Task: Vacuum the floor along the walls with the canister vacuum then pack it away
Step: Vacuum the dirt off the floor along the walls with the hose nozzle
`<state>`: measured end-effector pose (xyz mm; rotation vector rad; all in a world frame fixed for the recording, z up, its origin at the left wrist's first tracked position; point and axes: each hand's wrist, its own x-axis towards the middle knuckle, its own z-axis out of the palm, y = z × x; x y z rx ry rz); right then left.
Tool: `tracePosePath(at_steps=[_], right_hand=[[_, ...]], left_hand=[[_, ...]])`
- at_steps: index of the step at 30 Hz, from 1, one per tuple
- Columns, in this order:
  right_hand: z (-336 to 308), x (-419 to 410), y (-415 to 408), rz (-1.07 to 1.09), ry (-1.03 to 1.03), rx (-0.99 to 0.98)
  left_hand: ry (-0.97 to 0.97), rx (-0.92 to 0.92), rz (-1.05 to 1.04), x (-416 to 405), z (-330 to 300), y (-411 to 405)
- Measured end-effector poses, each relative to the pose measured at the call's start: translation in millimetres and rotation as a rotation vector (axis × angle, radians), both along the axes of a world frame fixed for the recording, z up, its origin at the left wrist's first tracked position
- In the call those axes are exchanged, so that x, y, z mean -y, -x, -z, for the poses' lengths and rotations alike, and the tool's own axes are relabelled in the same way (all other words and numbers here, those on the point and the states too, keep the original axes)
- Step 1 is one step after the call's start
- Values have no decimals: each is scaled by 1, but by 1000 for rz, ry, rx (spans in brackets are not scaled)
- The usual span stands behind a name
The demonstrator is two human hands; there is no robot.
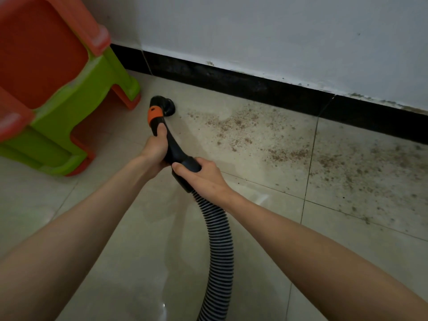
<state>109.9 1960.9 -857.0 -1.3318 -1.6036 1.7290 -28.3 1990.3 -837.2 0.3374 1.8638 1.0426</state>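
Vacuum handle (172,144), frame centre: left hand (155,150) and right hand (203,173) both grip it; nozzle (165,105) on floor (115,228) beside brown dirt (243,126).

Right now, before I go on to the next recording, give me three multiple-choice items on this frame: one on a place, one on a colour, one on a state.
1. Where does most of the brown dirt lie?
A. Under the stool
B. On the tiles to the right of the nozzle, along the black skirting
C. On the wall

2. What colour is the band on the vacuum handle?
A. Orange
B. Blue
C. White

3. How is the handle held?
A. By the left hand alone
B. By neither hand
C. By both hands

Answers:
1 B, the specks spread right of the nozzle beside the skirting.
2 A, the band is orange.
3 C, the left hand grips near the band and the right hand grips where the hose joins.
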Motion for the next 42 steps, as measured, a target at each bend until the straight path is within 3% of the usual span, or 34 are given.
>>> tracePosePath(at_steps=[30, 36, 42], right_hand=[[-24, 33, -77, 191, -93, 167], [-21, 35, -87, 165, -119, 184], [-17, 22, -66, 124, -97, 132]], left_hand=[[-14, 140, 225, 5, -14, -87], [8, 294, 228, -1, -19, -87], [-16, 187, 156, -12, -20, -64]])
